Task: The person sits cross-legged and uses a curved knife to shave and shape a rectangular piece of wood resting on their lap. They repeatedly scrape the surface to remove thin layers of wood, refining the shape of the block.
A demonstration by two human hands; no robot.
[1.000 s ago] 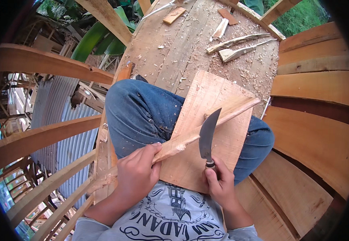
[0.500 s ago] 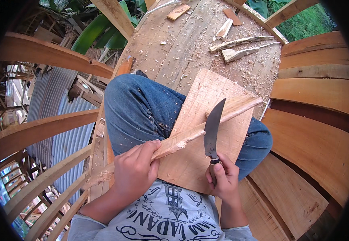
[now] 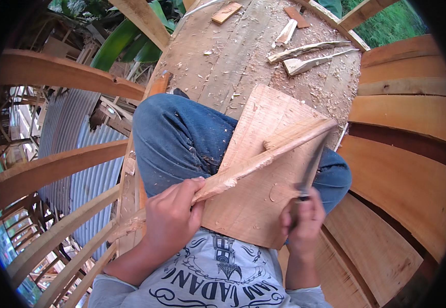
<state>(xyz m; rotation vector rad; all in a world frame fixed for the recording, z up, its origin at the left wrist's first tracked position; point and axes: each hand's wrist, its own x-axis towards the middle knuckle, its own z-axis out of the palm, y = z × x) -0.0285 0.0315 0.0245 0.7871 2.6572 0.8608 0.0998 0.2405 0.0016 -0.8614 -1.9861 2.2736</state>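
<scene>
My left hand (image 3: 174, 208) is closed around a long, partly carved wooden stick (image 3: 279, 151). The stick slants up to the right across a flat wooden board (image 3: 256, 220) on my lap, and its lower end sticks out behind my left wrist. A small peg-like stub rises from its upper side. My right hand (image 3: 305, 218) grips the handle of a knife (image 3: 313, 164), both blurred by motion. The blade points up and to the right, over the board's right edge, apart from the carved edge. A curled wood shaving (image 3: 278, 192) lies near the knife.
My crossed legs in jeans (image 3: 174, 138) support the board. Shavings cover the plank floor (image 3: 212, 77) ahead, with split wood pieces (image 3: 313, 61) at the far right and a small block (image 3: 226, 13) farther left. Wooden slats (image 3: 397, 179) wall the right; rails (image 3: 59, 164) line the left.
My right hand has swung the knife to the right and away from the stick. A curled shaving now shows on the board. My left hand keeps its hold with little movement.
</scene>
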